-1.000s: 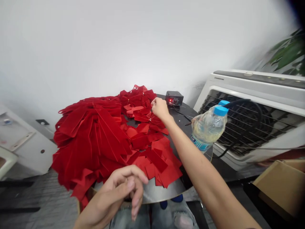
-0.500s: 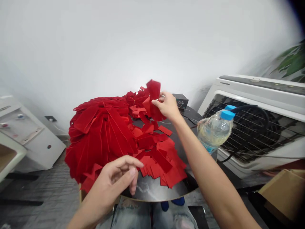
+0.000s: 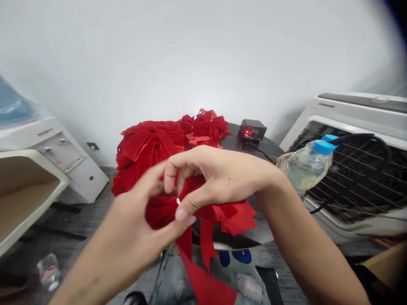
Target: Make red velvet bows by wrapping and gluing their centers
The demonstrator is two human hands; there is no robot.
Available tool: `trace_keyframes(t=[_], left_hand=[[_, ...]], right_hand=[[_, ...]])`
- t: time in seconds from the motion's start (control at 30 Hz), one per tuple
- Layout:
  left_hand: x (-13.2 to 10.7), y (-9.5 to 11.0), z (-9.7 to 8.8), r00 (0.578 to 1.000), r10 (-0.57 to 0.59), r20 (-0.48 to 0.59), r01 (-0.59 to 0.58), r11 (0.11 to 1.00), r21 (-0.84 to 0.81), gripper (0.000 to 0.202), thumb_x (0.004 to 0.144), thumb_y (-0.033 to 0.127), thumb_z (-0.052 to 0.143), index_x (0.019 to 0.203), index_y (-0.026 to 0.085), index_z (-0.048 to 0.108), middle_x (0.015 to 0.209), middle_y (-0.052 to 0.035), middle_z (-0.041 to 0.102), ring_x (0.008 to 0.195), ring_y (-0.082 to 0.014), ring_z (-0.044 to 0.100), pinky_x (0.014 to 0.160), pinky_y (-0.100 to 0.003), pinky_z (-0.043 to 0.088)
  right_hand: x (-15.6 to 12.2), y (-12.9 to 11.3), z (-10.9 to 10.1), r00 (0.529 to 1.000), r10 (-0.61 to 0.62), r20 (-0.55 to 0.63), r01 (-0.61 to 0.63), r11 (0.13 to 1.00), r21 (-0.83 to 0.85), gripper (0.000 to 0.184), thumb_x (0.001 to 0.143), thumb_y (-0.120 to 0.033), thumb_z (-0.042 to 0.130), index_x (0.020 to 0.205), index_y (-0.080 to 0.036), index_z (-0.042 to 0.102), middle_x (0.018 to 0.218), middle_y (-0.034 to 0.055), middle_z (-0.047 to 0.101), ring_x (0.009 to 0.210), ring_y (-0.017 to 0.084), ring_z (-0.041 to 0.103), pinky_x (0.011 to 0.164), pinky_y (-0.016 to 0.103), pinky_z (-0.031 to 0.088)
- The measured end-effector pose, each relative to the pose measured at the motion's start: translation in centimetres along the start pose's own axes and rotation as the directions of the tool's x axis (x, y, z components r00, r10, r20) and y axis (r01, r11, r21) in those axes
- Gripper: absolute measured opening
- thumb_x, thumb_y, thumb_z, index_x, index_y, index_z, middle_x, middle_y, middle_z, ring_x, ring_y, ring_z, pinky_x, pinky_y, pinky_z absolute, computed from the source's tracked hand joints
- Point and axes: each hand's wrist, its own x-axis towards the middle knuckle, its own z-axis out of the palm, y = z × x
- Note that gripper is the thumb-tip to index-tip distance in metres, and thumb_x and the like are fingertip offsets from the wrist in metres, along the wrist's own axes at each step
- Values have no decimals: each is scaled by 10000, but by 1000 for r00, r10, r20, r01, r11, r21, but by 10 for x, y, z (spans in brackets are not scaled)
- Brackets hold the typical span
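Observation:
A red velvet bow (image 3: pixel 160 211) is held between both hands just above the front of the round dark table (image 3: pixel 224 240). My left hand (image 3: pixel 130 224) curls around its left side, thumb near the middle. From above, my right hand (image 3: pixel 222 173) pinches the bow's middle, thumb beside a small shiny silvery bit (image 3: pixel 178 201). Red ribbon tails (image 3: pixel 200 271) hang below the hands, past the table edge. Behind the hands lies a large pile of red velvet bows (image 3: pixel 149 137). Loose red fabric pieces (image 3: pixel 240 218) are partly hidden under my right hand.
At the back stand more red bows (image 3: pixel 206 123) and a black box (image 3: pixel 252 130) with a lit red light and a cable. Blue-capped bottles (image 3: pixel 307 165) are at the right, before a white air cooler (image 3: pixel 359 169). A plastic bottle (image 3: pixel 49 271) lies on the floor, left.
My right hand has come from the back of the table to the front with the red velvet piece. My left hand, previously empty, has closed on it too. The view has shifted.

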Motion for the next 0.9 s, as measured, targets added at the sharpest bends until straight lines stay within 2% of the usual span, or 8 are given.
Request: trace_keyframes(t=[0.07, 0.13, 0.23, 0.3, 0.4, 0.5, 0.67, 0.9], left_hand=[[2, -3, 16, 994, -42, 105, 31, 994, 103, 638, 734, 151, 956, 1324, 302, 765, 1169, -24, 854, 1091, -320, 811, 941, -330, 656], [4, -14, 25, 984, -128, 126, 122, 991, 62, 496, 814, 212, 919, 1284, 273, 773, 1023, -28, 870, 974, -284, 836, 849, -304, 673], [5, -37, 31, 955, -259, 147, 281, 946, -159, 320, 873, 288, 901, 1156, 214, 772, 921, -63, 876, 845, -250, 849, 770, -286, 691], [5, -47, 33, 942, -304, 140, 334, 889, -314, 395, 845, 281, 938, 1182, 199, 747, 947, -96, 888, 826, -251, 860, 762, -294, 709], [8, -51, 38, 937, -342, 70, 334, 824, -458, 658, 753, 178, 996, 1340, 215, 698, 1017, -115, 896, 848, -256, 872, 776, -295, 724], [15, -52, 46, 939, -341, 36, 313, 808, -500, 758, 719, 117, 1004, 1402, 231, 696, 1054, -108, 894, 890, -232, 866, 819, -260, 713], [23, -56, 63, 959, -274, 68, 266, 796, -543, 736, 759, 118, 971, 1435, 220, 697, 942, -74, 859, 728, -143, 764, 711, -195, 669], [24, -59, 79, 945, -294, 141, 323, 783, -531, 826, 805, 182, 959, 1557, 226, 623, 1025, -85, 855, 843, -170, 773, 837, -237, 626]], right_hand=[[-8, 6, 6, 997, -25, -66, 27, 999, 23, 293, 877, -150, 897, 1110, -198, 725, 1099, 18, 821, 1000, 174, 786, 884, 294, 628], [-25, 18, 18, 936, -49, -349, 21, 996, -83, 302, 893, -136, 879, 1144, -216, 732, 1170, 15, 812, 1105, 182, 770, 998, 325, 605], [-58, 44, 50, 510, -105, -854, -119, 974, -192, 200, 966, -186, 807, 1149, -252, 761, 1173, 8, 809, 1179, 193, 739, 1094, 361, 549], [-84, 65, 79, 229, 1, -973, -161, 986, -37, 129, 993, -250, 779, 1121, -257, 778, 1128, 20, 813, 1096, 201, 753, 1013, 358, 580], [-116, 93, 117, 76, 263, -962, -170, 954, 248, 132, 959, -346, 814, 1043, -248, 785, 965, 27, 816, 885, 207, 760, 813, 343, 601], [-128, 111, 139, 59, 327, -943, -337, 896, 289, 130, 953, -353, 792, 1029, -248, 792, 920, 26, 801, 831, 210, 730, 777, 360, 557], [-106, 125, 141, 252, 305, -919, -694, 718, 48, 179, 939, -354, 786, 1080, -248, 813, 1031, 59, 788, 968, 296, 700, 879, 456, 447], [-94, 139, 139, 208, 146, -967, -639, 769, -21, 89, 963, -277, 711, 957, -246, 794, 958, 30, 813, 872, 256, 728, 824, 416, 438]])
